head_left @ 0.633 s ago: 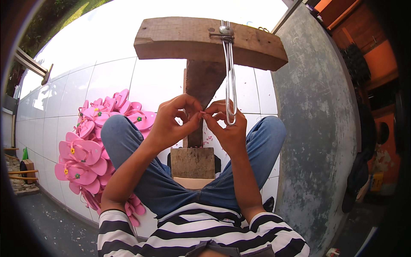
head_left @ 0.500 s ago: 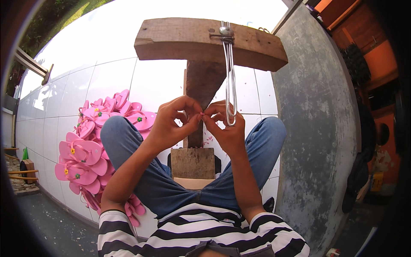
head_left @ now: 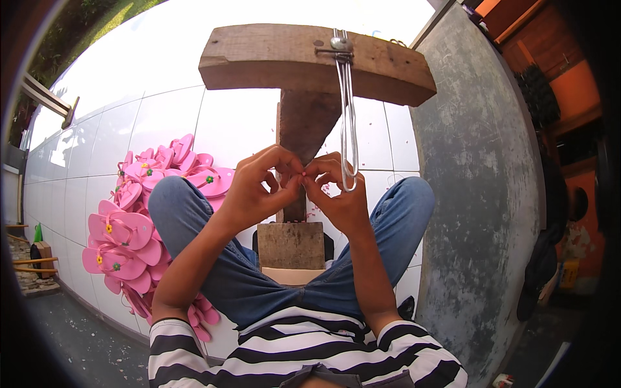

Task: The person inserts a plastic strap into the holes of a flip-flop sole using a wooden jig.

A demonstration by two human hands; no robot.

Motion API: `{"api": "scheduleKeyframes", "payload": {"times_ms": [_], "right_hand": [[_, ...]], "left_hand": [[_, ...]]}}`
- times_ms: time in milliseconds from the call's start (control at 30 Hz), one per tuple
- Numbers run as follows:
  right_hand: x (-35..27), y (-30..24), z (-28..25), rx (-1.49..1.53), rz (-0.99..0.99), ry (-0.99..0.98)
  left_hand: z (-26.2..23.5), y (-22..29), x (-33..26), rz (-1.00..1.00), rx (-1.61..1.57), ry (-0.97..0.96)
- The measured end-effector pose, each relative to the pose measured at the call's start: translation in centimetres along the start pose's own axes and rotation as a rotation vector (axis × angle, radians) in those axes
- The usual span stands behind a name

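My left hand (head_left: 259, 187) and my right hand (head_left: 336, 191) meet fingertip to fingertip in front of a wooden T-shaped stand (head_left: 310, 71). Between the fingertips both hands pinch a tiny pinkish piece (head_left: 303, 174), too small to identify. A long metal wire loop (head_left: 348, 123) hangs from the stand's crossbar and ends just beside my right hand's fingers. I sit on the white tiled floor (head_left: 155, 123) with my knees, in blue jeans, on either side of the stand's upright post.
A heap of pink flip-flops (head_left: 129, 220) with small flower buttons lies on the tiles to my left. A grey concrete wall (head_left: 479, 187) runs along my right. A wooden block (head_left: 291, 246) forms the stand's base between my legs.
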State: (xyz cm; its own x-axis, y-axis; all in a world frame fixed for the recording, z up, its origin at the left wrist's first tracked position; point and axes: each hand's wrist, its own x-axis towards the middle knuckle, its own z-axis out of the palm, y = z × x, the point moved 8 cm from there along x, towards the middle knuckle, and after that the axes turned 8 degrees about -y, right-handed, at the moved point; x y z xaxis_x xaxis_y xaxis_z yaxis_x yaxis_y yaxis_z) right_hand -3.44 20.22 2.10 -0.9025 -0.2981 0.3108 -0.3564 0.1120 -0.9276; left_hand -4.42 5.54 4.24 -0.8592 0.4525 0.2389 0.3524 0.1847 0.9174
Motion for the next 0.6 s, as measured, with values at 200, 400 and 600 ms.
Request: {"api": "scheduleKeyframes", "payload": {"times_ms": [200,400,600], "right_hand": [[0.02,-0.5,0.03,-0.062,-0.048,-0.003],[-0.05,-0.86,-0.04,-0.134,-0.087,-0.005],[-0.1,-0.95,-0.01,-0.181,-0.098,-0.006]], "left_hand": [[0.1,0.28,0.03,0.006,0.048,-0.011],[0.15,0.6,0.06,0.019,0.082,-0.015],[0.11,0.71,0.01,0.042,0.122,-0.011]]}}
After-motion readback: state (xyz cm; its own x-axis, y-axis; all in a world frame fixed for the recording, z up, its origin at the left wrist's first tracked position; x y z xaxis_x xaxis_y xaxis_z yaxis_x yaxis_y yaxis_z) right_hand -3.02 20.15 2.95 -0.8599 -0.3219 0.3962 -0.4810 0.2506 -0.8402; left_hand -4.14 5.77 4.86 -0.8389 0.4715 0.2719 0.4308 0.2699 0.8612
